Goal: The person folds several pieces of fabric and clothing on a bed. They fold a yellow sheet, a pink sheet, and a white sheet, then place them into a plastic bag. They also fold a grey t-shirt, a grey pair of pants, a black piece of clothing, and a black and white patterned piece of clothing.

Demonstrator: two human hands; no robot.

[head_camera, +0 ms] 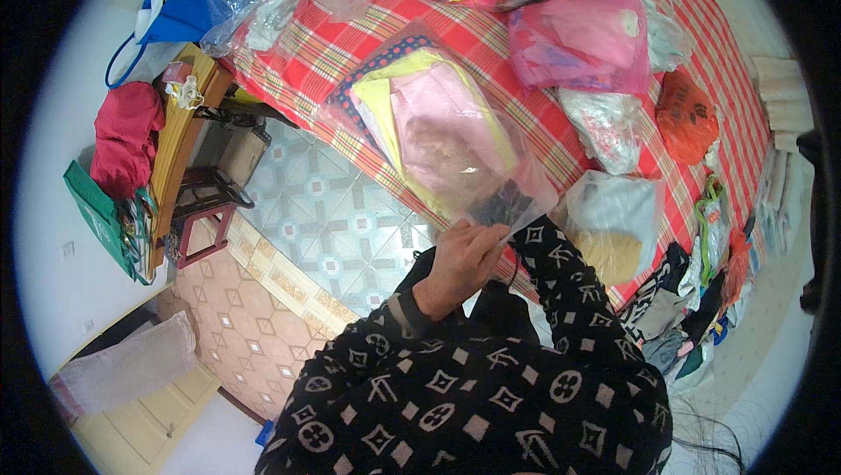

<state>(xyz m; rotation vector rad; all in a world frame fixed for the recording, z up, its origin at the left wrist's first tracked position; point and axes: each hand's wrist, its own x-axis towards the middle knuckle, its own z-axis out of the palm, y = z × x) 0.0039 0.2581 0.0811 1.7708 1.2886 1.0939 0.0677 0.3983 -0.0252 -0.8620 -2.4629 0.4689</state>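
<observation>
A clear plastic bag [525,166] lies on the bed's near edge, its open end towards me. Inside it are folded pink cloth [440,101] with a yellow border and, beneath, dark blue polka-dot cloth [378,68]. My left hand [460,265] pinches the rim of the bag at its near end. My right hand [453,150] is inside the bag, blurred by the plastic, lying on the pink cloth; its dark patterned sleeve enters at the bag's mouth. Whether its fingers grip the cloth is not clear.
Around the bag on the red plaid bedspread [315,48] lie a pink bag [578,41], a white bag [604,127], a red bag [686,117], a clear bag [611,212] and a clothes pile [683,311]. At left stand a wooden desk [174,160] and a stool [204,232].
</observation>
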